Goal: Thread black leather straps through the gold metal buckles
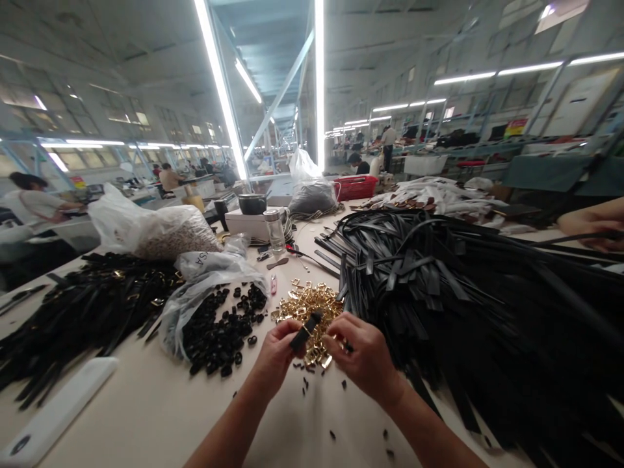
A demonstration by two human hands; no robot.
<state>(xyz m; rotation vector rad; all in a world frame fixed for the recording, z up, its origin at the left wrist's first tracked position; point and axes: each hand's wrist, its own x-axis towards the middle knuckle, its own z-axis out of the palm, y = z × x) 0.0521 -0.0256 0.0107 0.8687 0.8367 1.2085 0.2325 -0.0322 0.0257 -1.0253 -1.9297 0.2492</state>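
Note:
My left hand (277, 351) is closed on a short black strap (306, 331) with a gold buckle around it, held tilted up to the right. Just right of it, my right hand (363, 354) has its thumb and fingers curled together. A small black piece (348, 348) shows at its fingers, probably a loop, though too small to be sure. Both hands hover over a pile of gold buckles (312, 299). Left of them, black loops (224, 331) spill from a clear plastic bag (178, 312).
Long black straps (400, 260) heap up on the right. Finished-looking black straps with buckles (97, 305) lie left, near a white plastic bar (63, 409). A glass jar (275, 231) stands behind. Another person's hand (597, 224) reaches in at far right.

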